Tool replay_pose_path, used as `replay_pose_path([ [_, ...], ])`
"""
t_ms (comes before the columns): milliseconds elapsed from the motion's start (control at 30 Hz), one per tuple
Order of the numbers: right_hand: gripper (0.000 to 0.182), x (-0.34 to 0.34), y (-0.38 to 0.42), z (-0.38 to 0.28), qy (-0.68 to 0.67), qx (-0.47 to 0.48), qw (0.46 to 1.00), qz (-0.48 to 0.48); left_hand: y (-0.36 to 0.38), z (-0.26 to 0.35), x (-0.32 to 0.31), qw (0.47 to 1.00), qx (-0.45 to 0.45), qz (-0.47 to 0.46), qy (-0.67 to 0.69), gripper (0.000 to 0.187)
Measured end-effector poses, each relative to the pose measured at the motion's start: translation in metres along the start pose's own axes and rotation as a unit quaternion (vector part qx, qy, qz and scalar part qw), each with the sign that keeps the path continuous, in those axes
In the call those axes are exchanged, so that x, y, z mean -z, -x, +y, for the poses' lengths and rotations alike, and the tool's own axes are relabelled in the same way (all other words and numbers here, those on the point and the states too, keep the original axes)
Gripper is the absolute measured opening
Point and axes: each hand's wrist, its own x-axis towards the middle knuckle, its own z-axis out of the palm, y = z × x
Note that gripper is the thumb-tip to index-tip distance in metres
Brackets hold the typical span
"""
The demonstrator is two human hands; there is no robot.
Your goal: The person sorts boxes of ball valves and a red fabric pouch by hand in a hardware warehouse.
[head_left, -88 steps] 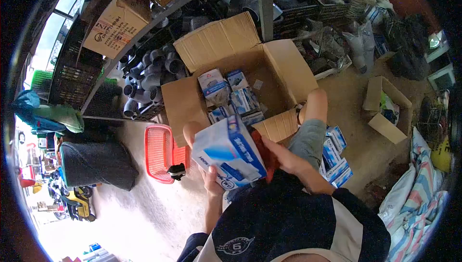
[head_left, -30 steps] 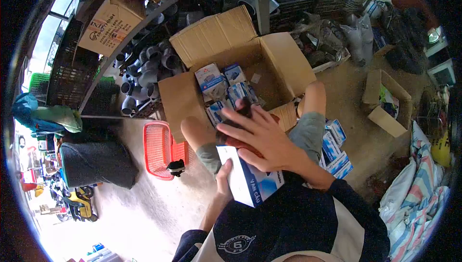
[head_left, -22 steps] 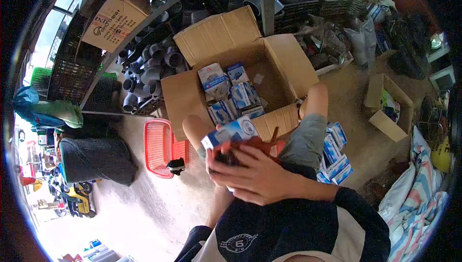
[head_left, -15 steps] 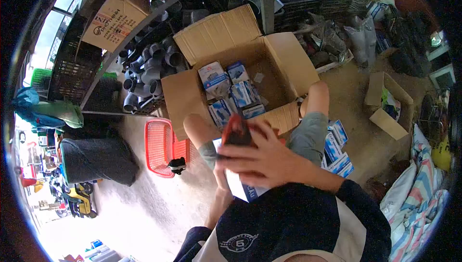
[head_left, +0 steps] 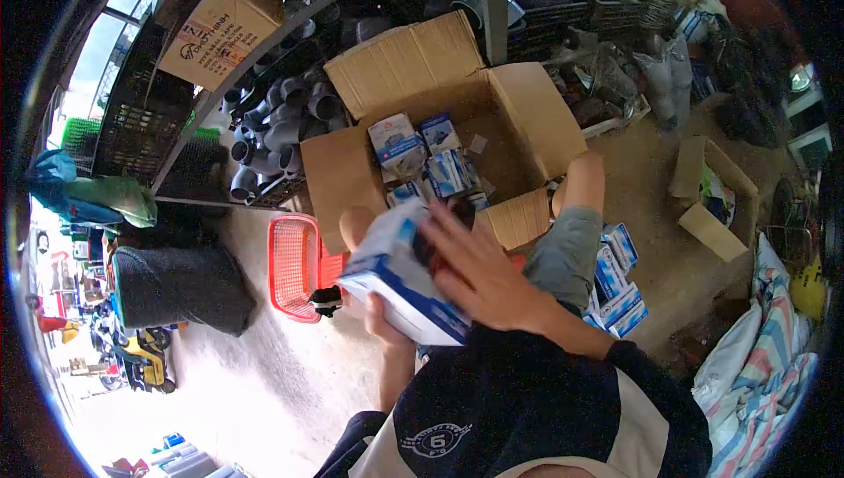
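Note:
My left hand (head_left: 385,327) supports a white-and-blue carton (head_left: 396,289) from below, its thumb against the near side. The carton is tilted in front of my lap. My right hand (head_left: 492,289) lies over the carton's upper side, fingers blurred by motion. Under those fingers is a dark red-and-black object (head_left: 429,245), too smeared to name. Beyond my hands stands an open cardboard box (head_left: 523,122), flaps spread. Inside it, similar blue-and-white cartons (head_left: 450,172) are grouped toward the left.
Several blue-and-white cartons (head_left: 608,278) lie on the floor by my right leg. A red plastic basket (head_left: 294,267) is at left. Grey pipe fittings (head_left: 283,131) fill the shelf behind. A smaller open box (head_left: 716,188) and a striped sack (head_left: 760,346) are at right.
The carton has turned, showing more of its white and blue sides, and shifted up and left. The red-and-black object, raised above my right hand before, is now largely hidden beneath its fingers.

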Motion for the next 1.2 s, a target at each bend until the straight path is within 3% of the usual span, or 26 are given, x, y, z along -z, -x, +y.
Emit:
replay_pose_path([
  [67, 0.061, -0.001, -0.018, 0.017, -0.073, -0.013, 0.991, 0.107, 0.004, 0.006, -0.031, 0.989, 0.004, 0.021, -0.146, 0.108],
  [100, 0.06, 0.007, -0.024, 0.02, -0.088, -0.006, 0.991, 0.104, 0.007, 0.009, -0.048, 0.982, 0.009, 0.028, -0.187, 0.11],
  [200, 0.062, -0.001, -0.01, 0.011, -0.153, -0.036, 0.985, 0.065, 0.003, 0.008, -0.052, 0.994, 0.016, 0.004, -0.112, 0.107],
  [233, 0.063, -0.005, 0.0, 0.007, -0.098, -0.047, 0.993, 0.044, 0.0, 0.007, -0.048, 0.996, 0.014, -0.008, -0.084, 0.106],
  [300, 0.062, -0.01, 0.018, 0.006, -0.122, -0.077, 0.989, 0.042, -0.007, 0.004, -0.039, 0.999, 0.012, -0.033, 0.013, 0.092],
  [400, 0.059, -0.015, 0.034, 0.016, -0.21, -0.16, 0.963, 0.047, -0.012, 0.002, -0.042, 0.999, -0.008, -0.027, -0.026, 0.084],
  [467, 0.058, -0.015, 0.043, 0.027, -0.336, -0.252, 0.907, 0.038, -0.011, 0.0, -0.041, 0.999, -0.01, -0.013, -0.041, 0.084],
  [500, 0.056, -0.016, 0.053, 0.037, -0.438, -0.346, 0.829, 0.03, -0.011, -0.002, -0.038, 0.999, -0.008, -0.007, -0.041, 0.083],
  [600, 0.055, -0.014, 0.07, 0.058, -0.76, -0.298, 0.563, 0.13, -0.017, -0.004, -0.026, 0.998, 0.024, -0.002, -0.058, 0.083],
  [767, 0.059, -0.005, 0.063, 0.069, -0.586, -0.283, 0.755, 0.078, -0.021, -0.002, -0.029, 0.975, 0.099, -0.044, -0.194, 0.083],
  [867, 0.062, 0.0, 0.042, 0.058, -0.447, -0.216, 0.866, 0.067, -0.006, -0.012, -0.047, 0.994, 0.043, -0.036, -0.096, 0.075],
  [900, 0.061, 0.002, 0.036, 0.049, -0.385, -0.19, 0.9, 0.073, 0.0, -0.014, -0.021, 0.979, 0.038, -0.103, -0.169, 0.075],
  [933, 0.061, 0.003, 0.031, 0.039, -0.321, -0.166, 0.929, 0.082, -0.003, -0.02, -0.031, 0.966, 0.024, 0.012, -0.259, 0.071],
  [967, 0.062, -0.002, 0.031, 0.036, -0.247, -0.127, 0.956, 0.093, -0.007, -0.014, -0.037, 0.973, 0.062, 0.035, -0.222, 0.068],
  [1000, 0.062, -0.005, 0.033, 0.034, -0.172, -0.086, 0.976, 0.1, -0.01, -0.008, -0.043, 0.976, 0.098, 0.06, -0.183, 0.066],
  [1067, 0.06, 0.011, 0.04, 0.012, -0.13, -0.06, 0.99, 0.001, -0.022, -0.008, -0.041, 0.995, 0.089, 0.046, -0.019, 0.06],
  [1100, 0.059, 0.016, 0.047, 0.006, -0.078, -0.031, 0.996, -0.029, -0.024, -0.014, -0.05, 0.952, -0.076, 0.017, -0.296, 0.061],
  [1133, 0.058, 0.017, 0.05, 0.003, -0.028, -0.003, 0.998, -0.059, -0.024, -0.011, -0.042, 0.978, -0.019, 0.002, -0.207, 0.062],
  [1200, 0.058, 0.021, 0.045, 0.003, 0.003, 0.013, 0.999, -0.03, -0.026, -0.006, -0.027, 0.995, 0.1, 0.005, -0.023, 0.063],
])
